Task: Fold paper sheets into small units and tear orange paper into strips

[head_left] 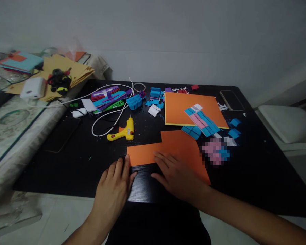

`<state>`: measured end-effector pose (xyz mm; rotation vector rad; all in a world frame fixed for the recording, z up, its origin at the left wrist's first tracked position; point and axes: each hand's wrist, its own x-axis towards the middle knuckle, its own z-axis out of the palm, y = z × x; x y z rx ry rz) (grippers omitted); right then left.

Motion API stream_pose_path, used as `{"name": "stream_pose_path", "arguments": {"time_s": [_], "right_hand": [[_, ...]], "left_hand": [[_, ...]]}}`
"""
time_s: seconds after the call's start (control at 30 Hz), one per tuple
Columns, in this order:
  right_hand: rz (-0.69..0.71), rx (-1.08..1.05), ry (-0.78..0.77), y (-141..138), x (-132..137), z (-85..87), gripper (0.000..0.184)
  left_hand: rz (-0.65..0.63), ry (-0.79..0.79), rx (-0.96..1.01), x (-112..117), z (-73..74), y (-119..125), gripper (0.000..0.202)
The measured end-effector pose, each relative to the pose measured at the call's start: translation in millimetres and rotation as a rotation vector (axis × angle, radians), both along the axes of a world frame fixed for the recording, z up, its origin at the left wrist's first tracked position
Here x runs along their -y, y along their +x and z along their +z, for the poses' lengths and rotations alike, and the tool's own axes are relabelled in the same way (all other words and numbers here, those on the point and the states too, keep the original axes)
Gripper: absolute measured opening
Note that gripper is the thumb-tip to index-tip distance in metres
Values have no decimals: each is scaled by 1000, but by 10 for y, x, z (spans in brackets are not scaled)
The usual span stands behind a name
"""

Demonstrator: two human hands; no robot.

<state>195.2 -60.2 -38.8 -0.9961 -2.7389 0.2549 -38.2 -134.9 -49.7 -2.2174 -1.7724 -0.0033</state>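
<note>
An orange paper strip lies flat at the front of the black table, its right end meeting a larger orange sheet. Whether the two are one piece I cannot tell, as fingers cover the join. My left hand rests at the strip's left edge, fingers stretched out and a fingertip on the corner. Across the strip's right end and the sheet lies my right hand, fingers extended and thumb apart. A yellow glue gun lies on its side just behind the strip.
Behind are a stack of orange sheets, a blue-and-pink paper piece, folded blue papers and colored strips. A white cable loops near the glue gun. Phones lie right and left. A white chair stands right.
</note>
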Motion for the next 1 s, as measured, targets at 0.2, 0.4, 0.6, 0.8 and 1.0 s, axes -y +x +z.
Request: {"name": "stream_pose_path", "arguments": {"time_s": [0.2, 0.4, 0.6, 0.8, 1.0], "right_hand": [[-107, -49, 16, 413, -50, -6, 47], [-166, -86, 42, 579, -84, -34, 35], [-149, -161, 57, 596, -210, -66, 21], [26, -111, 143, 594, -311, -128, 25], [72, -204, 221, 586, -291, -9, 38]], "left_hand": [[-12, -6, -5, -12, 21, -9, 54], [2, -5, 11, -23, 34, -18, 52], [-27, -16, 232, -148, 65, -190, 50], [-182, -88, 500, -277, 110, -62, 46], [-373, -69, 531, -438, 165, 368, 39]]}}
